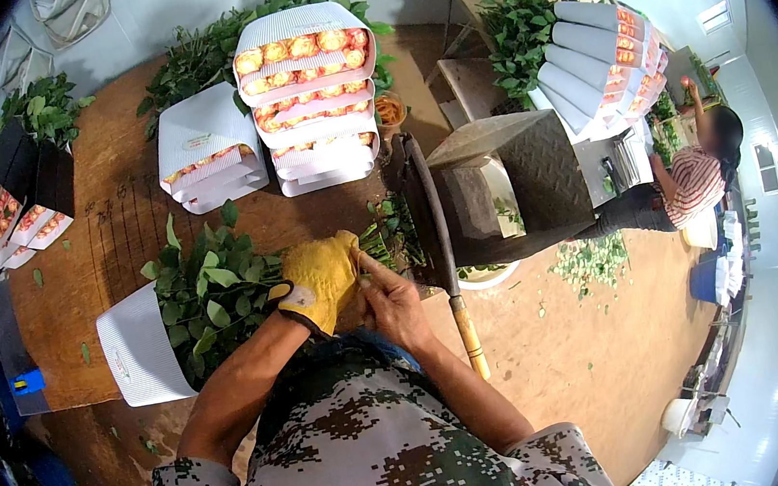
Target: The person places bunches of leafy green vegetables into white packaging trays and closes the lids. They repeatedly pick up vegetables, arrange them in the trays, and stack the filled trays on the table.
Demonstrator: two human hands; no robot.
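Note:
A bunch of leafy cut stems [209, 294], its head wrapped in white corrugated paper [143, 346], lies along the near edge of the wooden table. My left hand [321, 284], in a yellow work glove, is closed around the stems near their cut ends. Bare, my right hand [392, 301] touches the glove's fingertips with thumb and forefinger; whether something thin is between them cannot be told. The green stem ends [376, 248] stick out to the right of the glove, towards a long-bladed cutter [433, 216] with a wooden handle [472, 338].
White-wrapped rose bunches [304, 56] are stacked at the back, with a tub of rubber bands [389, 109] beside them. Dark-wrapped bunches [5, 203] lie far left. Right of the blade is a metal chute [534, 181]; beyond stands a person in a striped top [695, 183].

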